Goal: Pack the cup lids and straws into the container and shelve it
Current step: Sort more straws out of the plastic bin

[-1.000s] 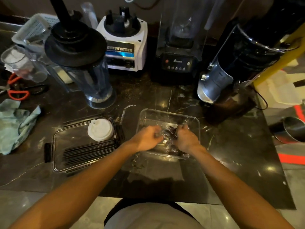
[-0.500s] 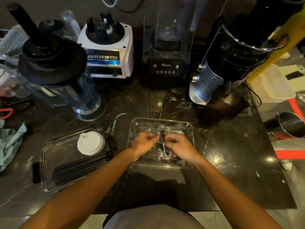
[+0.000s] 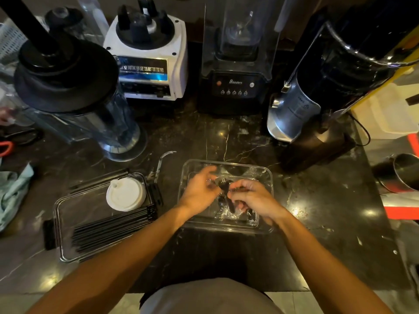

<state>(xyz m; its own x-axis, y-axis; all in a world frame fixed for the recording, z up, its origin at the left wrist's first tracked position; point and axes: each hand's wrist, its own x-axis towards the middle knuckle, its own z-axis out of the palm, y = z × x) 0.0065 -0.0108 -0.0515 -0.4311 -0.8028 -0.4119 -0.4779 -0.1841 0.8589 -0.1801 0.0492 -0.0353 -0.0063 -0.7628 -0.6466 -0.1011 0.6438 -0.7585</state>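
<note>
A clear plastic container (image 3: 267, 175) sits on the dark marble counter in front of me, with both hands inside it. My right hand (image 3: 254, 198) pinches a dark wrapped item (image 3: 227, 196) in crinkly clear wrap. My left hand (image 3: 199, 189) is right beside that item with blurred, spread fingers, and any grip on the wrap is unclear. To the left lies a shallow clear tray (image 3: 68, 207) with black clips. It holds a stack of white cup lids (image 3: 125, 193) and a row of black straws (image 3: 108, 230).
Along the back stand a blender jug with a black lid (image 3: 68, 87), a white blender base (image 3: 147, 55), a black blender (image 3: 235, 64) and a tilted steel machine (image 3: 317, 91). A teal cloth (image 3: 13, 191) lies far left, and a steel cup (image 3: 401, 175) sits far right.
The view has shifted and come closer. Both hands stayed in the container working the wrapped item; my left hand's fingers have spread apart from their earlier closed grip.
</note>
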